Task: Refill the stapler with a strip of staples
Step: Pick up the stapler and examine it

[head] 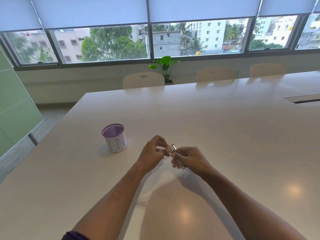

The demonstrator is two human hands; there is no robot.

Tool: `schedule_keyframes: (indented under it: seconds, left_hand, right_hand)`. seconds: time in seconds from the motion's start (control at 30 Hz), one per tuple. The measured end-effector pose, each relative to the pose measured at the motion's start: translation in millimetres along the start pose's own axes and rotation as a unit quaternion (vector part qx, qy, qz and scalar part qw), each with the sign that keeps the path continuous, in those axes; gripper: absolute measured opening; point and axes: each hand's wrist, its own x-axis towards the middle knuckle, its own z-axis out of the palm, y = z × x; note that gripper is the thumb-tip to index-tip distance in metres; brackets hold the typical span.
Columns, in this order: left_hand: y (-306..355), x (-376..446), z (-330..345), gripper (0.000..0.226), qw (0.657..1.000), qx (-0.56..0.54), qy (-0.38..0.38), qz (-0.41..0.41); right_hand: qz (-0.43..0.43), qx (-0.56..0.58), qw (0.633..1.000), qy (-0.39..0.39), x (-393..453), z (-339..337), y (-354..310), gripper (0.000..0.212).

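A small silver stapler (176, 152) is held just above the white table (225, 135), its metal front end pointing up and away from me. My right hand (189, 159) is wrapped around its body. My left hand (153, 150) is close on the left, its fingertips pinched at the stapler's upper end on something small and pale. I cannot tell whether that is a staple strip or part of the stapler. Most of the stapler is hidden by my fingers.
A purple mesh pen cup (114, 138) wrapped in white paper stands to the left of my hands. Three pale chairs (143, 80) line the table's far side, with a potted plant (165, 66) under the windows. A cable slot (303, 99) sits at the far right.
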Motion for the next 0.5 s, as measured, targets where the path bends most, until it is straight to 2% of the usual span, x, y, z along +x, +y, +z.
schedule_keyframes:
  seconds: [0.17,0.33,0.5]
  left_hand:
    - [-2.3,-0.9,13.0,0.023,0.984,-0.163,0.000,-0.071]
    - [-4.0,-0.8,14.2,0.026,0.970,-0.222,-0.012,-0.095]
    - [-5.1,-0.3,13.6,0.028,0.961,-0.252,-0.024,-0.107]
  right_hand:
    - [0.032,0.044,0.998,0.008,4.6,9.9,-5.4,0.028]
    - [0.015,0.034,0.999,0.010,6.7,13.5,-5.5,0.024]
    - [0.012,0.114,0.993,-0.008,6.7,13.2,-5.6,0.022]
